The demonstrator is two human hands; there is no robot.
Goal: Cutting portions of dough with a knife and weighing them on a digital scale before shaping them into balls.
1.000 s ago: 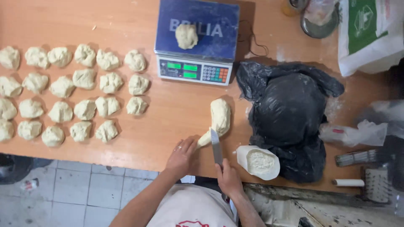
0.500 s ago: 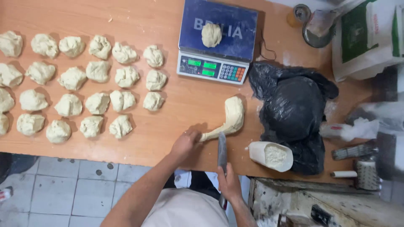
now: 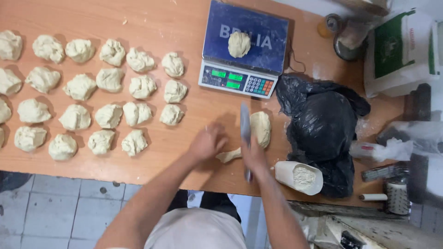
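Low in the middle of the frame, the right hand [image 3: 253,157] is clenched around the handle of a knife [image 3: 245,129], whose blade runs straight up the picture. Its forearm slants in from the bottom edge. Just left, the left hand [image 3: 207,143] is blurred, fingers loosely curled, touching the thin tail of a dough log [image 3: 260,129]; whether it grips I cannot tell. That log lies on the wooden table [image 3: 194,27], long axis slanting from lower left to upper right, beside the blade. Farther up, one dough ball [image 3: 239,44] sits on a blue scale [image 3: 258,55].
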